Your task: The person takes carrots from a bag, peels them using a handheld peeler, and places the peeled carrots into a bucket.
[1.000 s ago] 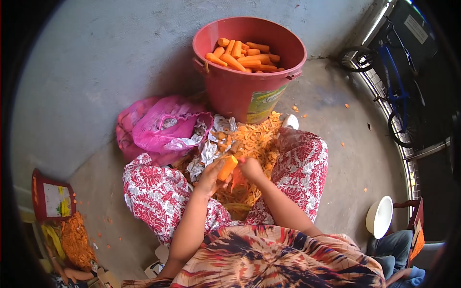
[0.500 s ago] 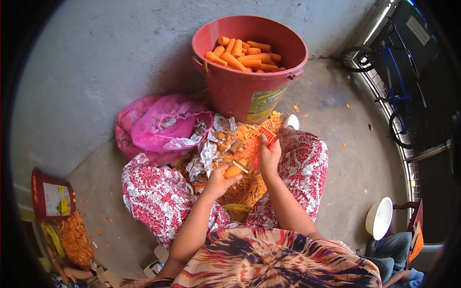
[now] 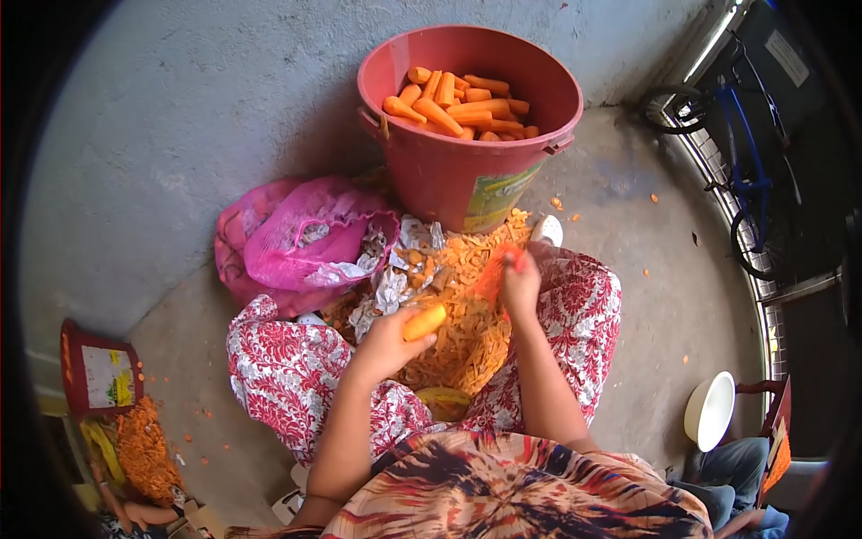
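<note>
My left hand (image 3: 383,349) is wrapped round a carrot (image 3: 425,321), whose pale orange end sticks out past the fingers. In my right hand (image 3: 521,286) is an orange-red peeler (image 3: 494,269), smeared by motion and held apart from the carrot. Below both hands, between my patterned trouser legs, lies a heap of carrot peelings (image 3: 471,346). Crumpled silvery-white wrapping (image 3: 391,289) and carrot ends are mixed in at its left side. Just beyond the heap stands a large red bucket (image 3: 431,171) holding many peeled carrots (image 3: 467,112).
A pink mesh bag (image 3: 310,238) rests left of the peelings by the wall. Another red bucket (image 3: 76,368) and peelings (image 3: 144,449) are at far left, near another person's hand. At right are a white basin (image 3: 709,410), a seated person's leg (image 3: 732,467) and a blue bicycle (image 3: 738,171).
The peeler has left the carrot, moving slightly right with my right hand. My left hand has shifted a little left, and the carrot's exposed end now points up and right.
</note>
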Available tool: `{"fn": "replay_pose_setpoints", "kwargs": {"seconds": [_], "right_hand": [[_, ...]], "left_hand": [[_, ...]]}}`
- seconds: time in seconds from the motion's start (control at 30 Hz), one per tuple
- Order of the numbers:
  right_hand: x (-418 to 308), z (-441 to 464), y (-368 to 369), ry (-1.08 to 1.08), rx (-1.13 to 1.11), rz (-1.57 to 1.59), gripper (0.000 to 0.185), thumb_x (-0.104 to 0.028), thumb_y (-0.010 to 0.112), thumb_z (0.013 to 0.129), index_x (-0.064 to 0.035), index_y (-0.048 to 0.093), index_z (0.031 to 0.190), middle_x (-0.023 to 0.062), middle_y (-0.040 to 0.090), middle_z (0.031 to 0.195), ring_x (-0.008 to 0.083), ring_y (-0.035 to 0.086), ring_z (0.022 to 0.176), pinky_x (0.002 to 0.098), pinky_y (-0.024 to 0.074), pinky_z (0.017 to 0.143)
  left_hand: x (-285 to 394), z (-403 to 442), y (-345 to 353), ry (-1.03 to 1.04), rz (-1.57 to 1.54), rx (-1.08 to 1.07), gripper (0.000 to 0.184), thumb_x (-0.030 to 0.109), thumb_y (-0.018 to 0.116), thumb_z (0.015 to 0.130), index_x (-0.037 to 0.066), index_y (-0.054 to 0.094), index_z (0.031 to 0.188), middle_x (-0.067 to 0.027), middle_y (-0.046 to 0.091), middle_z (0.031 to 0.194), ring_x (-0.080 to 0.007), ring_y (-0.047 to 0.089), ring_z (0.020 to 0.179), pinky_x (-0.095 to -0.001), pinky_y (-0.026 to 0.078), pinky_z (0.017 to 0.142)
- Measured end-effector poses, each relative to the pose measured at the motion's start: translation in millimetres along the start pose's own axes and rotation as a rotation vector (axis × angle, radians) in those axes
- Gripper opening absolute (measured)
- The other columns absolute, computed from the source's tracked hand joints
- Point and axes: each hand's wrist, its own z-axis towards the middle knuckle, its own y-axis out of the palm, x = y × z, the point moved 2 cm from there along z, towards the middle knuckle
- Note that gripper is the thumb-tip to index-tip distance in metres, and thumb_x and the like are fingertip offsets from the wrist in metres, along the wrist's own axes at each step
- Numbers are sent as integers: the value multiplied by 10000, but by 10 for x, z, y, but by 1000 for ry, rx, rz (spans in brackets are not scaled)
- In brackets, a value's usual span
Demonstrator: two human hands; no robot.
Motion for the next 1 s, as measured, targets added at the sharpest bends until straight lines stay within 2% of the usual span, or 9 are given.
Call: {"fn": "replay_pose_setpoints", "kwargs": {"seconds": [0.1, 0.17, 0.3, 0.37, 0.47, 0.6, 0.67, 0.9, 1.0], "right_hand": [[30, -218, 164, 99, -698, -556, 225, -212, 504, 737, -7, 589, 768, 200, 595, 757, 336, 585, 738, 378, 455, 672], [158, -411, 318, -103, -1096, -547, 236, -233, 507, 721, -41, 624, 791, 164, 607, 773, 321, 585, 730, 378, 452, 654], [277, -618, 524, -137, -1239, -663, 261, -260, 499, 723, -46, 613, 819, 183, 599, 779, 330, 577, 728, 389, 444, 651], [130, -625, 484, -135, -1230, -675, 278, -267, 493, 727, -32, 602, 829, 190, 595, 785, 335, 573, 735, 395, 441, 653], [-14, -574, 436, -103, -1221, -637, 293, -266, 488, 732, -9, 584, 837, 199, 591, 794, 342, 567, 751, 402, 436, 659], [19, -577, 509, -52, -1235, -663, 284, -258, 489, 734, -5, 575, 830, 207, 587, 799, 353, 559, 770, 404, 434, 674], [90, -591, 557, -49, -1259, -691, 283, -265, 499, 737, -5, 564, 829, 211, 584, 802, 359, 553, 780, 407, 429, 679], [-95, -688, 802, -28, -1299, -678, 270, -262, 506, 755, -9, 534, 845, 219, 573, 797, 371, 542, 791, 425, 418, 680], [-62, -787, 930, -70, -1320, -668, 243, -232, 477, 763, -3, 526, 825, 224, 574, 781, 376, 547, 772, 436, 419, 678]], "left_hand": [[255, 228, -197, -138, 594, -639, 394, 307, 649, 628, -12, 587, 851, -180, 597, 780, -291, 592, 726, -377, 469, 655], [540, 529, -345, -47, 619, -609, 347, 328, 650, 632, 19, 588, 779, -176, 581, 698, -290, 582, 678, -364, 458, 629], [1081, 1289, -744, 485, 145, 389, 310, 186, 615, 679, 27, 534, 932, -193, 562, 860, -332, 555, 810, -384, 452, 708], [1084, 1590, -880, 787, 338, 994, 201, 91, 573, 700, 21, 527, 883, -171, 559, 813, -333, 549, 779, -391, 449, 686], [606, 1744, -940, 704, 251, 778, 157, 56, 538, 702, 29, 513, 855, -145, 554, 770, -324, 549, 729, -382, 444, 648], [-894, 1783, -1028, 215, 97, 315, 57, 54, 505, 705, 15, 500, 746, -166, 546, 690, -324, 545, 670, -370, 429, 580], [-1830, 1550, -1157, -56, 646, 118, 112, 71, 432, 717, 8, 522, 737, -208, 560, 770, -357, 552, 734, -444, 428, 622], [-3324, 1269, -2094, -311, 770, 171, 257, 137, 459, 713, 6, 558, 911, -216, 555, 947, -361, 533, 898, -428, 434, 766], [-3405, 1246, -2399, -757, 818, 5, 323, 165, 462, 735, 39, 531, 1025, -200, 546, 1010, -347, 524, 947, -414, 419, 813]]}}
